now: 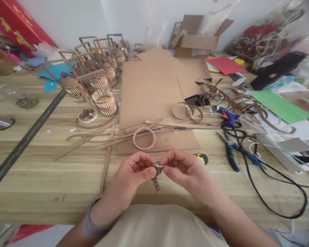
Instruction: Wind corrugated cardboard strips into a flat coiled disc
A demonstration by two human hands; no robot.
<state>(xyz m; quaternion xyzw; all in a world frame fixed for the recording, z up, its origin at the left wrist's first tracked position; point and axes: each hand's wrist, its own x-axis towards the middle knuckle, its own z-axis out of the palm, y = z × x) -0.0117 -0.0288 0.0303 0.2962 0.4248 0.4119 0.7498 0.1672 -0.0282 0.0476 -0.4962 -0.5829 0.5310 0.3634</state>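
Left hand (132,175), right hand (185,169) meet over near table edge (41,192); my fingertips pinch rolled corrugated strip (157,171) from both sides so coil cannot spring open, loose tail hanging. White ring (144,138) lies beyond.

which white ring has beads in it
The left white ring, beside the lanterns, holds brown beads; the other white ring, on the cardboard sheet, is empty.
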